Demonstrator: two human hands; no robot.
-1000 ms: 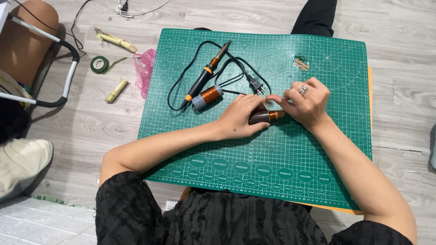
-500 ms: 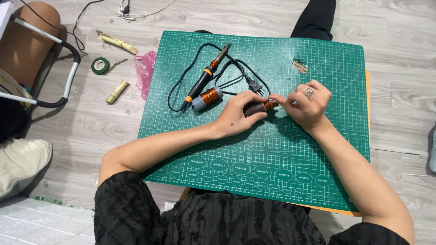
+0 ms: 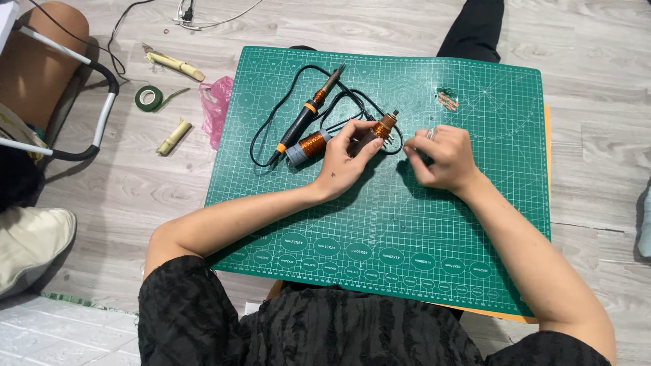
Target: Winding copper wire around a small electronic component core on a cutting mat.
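On the floor we see a green cutting mat [image 3: 407, 257], and on it a black-and-orange soldering iron [image 3: 306, 116] with its cord looped. Beside it lies a copper wire spool [image 3: 308, 145]. Our left hand [image 3: 346, 161] is wrapped round a small copper-wound coil [image 3: 378, 130], apparently to steady it; its long axis runs diagonally, pins pointing up and right. Our right hand [image 3: 441, 157] is pinched narrow just beside it, perhaps on fine wire; we cannot tell.

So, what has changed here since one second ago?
The right hand let go of the copper coil piece and drew away to the right. The left hand still holds it, now tilted up. The soldering iron and the copper spool stayed in place.
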